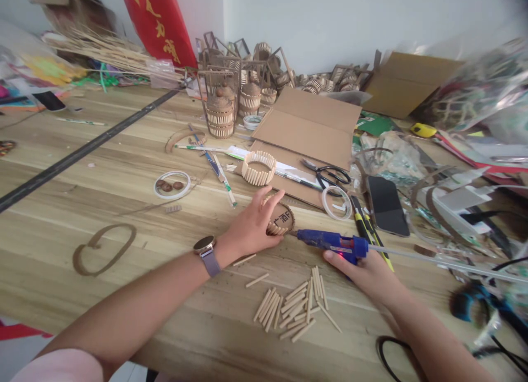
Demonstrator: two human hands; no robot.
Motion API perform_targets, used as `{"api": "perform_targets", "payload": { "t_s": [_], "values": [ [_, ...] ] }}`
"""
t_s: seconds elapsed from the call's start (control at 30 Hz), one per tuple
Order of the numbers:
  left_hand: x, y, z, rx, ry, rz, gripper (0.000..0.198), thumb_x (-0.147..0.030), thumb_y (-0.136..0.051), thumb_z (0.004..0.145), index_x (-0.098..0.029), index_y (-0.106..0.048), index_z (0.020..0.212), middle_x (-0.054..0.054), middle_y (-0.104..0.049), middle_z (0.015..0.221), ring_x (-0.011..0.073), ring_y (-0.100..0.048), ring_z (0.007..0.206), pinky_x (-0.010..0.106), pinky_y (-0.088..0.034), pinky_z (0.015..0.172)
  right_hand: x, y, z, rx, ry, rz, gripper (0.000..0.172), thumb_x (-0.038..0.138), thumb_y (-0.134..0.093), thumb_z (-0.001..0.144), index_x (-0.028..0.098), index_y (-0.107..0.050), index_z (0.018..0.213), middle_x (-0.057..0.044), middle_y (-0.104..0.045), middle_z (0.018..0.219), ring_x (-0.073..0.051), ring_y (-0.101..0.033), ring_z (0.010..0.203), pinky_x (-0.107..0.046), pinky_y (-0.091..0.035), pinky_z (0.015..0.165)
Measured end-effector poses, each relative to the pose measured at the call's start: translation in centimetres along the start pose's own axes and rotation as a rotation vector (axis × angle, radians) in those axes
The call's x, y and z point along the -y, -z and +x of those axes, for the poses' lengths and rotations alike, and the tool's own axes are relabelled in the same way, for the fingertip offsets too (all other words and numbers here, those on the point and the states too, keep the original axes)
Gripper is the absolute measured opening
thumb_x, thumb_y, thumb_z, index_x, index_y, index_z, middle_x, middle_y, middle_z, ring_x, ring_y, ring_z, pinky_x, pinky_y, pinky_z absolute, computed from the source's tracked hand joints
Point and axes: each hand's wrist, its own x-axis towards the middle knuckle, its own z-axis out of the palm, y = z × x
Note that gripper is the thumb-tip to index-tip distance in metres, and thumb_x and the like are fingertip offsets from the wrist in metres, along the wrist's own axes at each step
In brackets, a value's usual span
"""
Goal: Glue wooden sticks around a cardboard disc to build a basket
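My left hand (pixel 249 222), with a watch on its wrist, curls its fingers and thumb around a small round cardboard base (pixel 282 218). Dark printed characters mark the base's face, and short wooden sticks line part of its rim. In my right hand (pixel 367 272) is a blue hot glue gun (pixel 332 242), its nozzle pointing left at the base's rim. A clear glue stick trails from the gun's rear. Below the base lies a loose pile of short wooden sticks (pixel 295 307). Just beyond my left hand stands a ring of upright sticks (pixel 259 169).
Behind are finished wooden lantern-like baskets (pixel 220 118) and cardboard sheets (pixel 307 123). To the right lie black-handled scissors (pixel 330 175), a tape roll (pixel 336 202), yellow-black cutters (pixel 367 222) and a phone (pixel 388 205). On the left are a white ring (pixel 172 175) and a brown strip loop (pixel 82 261).
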Motion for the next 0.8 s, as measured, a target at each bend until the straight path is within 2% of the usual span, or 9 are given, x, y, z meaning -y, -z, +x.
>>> {"api": "perform_targets", "payload": {
  "t_s": [0.23, 0.4, 0.8],
  "values": [
    [-0.1, 0.1, 0.0, 0.013, 0.009, 0.003, 0.098, -0.019, -0.077, 0.067, -0.027, -0.017, 0.145, 0.018, -0.021, 0.148, 0.0336, -0.049, 0.124, 0.054, -0.043, 0.104, 1.3, -0.1, 0.0, -0.041, 0.049, -0.079, 0.031, 0.046, -0.056, 0.079, 0.022, -0.075, 0.086, -0.004, -0.078, 0.085, -0.027, -0.073, 0.078, -0.037, -0.06, 0.073],
    [0.1, 0.0, 0.0, 0.003, -0.006, -0.007, 0.098, -0.02, -0.077, 0.067, -0.027, -0.017, 0.145, 0.018, -0.021, 0.149, 0.0337, -0.048, 0.125, 0.053, -0.043, 0.104, 1.4, -0.3, 0.0, -0.043, 0.06, -0.095, 0.027, 0.044, -0.056, 0.078, 0.023, -0.073, 0.081, -0.004, -0.078, 0.081, -0.025, -0.072, 0.074, -0.034, -0.059, 0.069],
    [-0.1, 0.1, 0.0, 0.024, 0.008, 0.013, 0.094, -0.019, -0.075, 0.067, -0.023, -0.021, 0.144, 0.02, -0.021, 0.148, 0.0329, -0.05, 0.123, 0.052, -0.043, 0.104, 0.4, -0.6, -0.1, -0.01, 0.05, -0.148, 0.034, 0.049, -0.055, 0.08, 0.019, -0.071, 0.086, -0.007, -0.076, 0.081, -0.025, -0.072, 0.074, -0.033, -0.057, 0.067]
  ]
}}
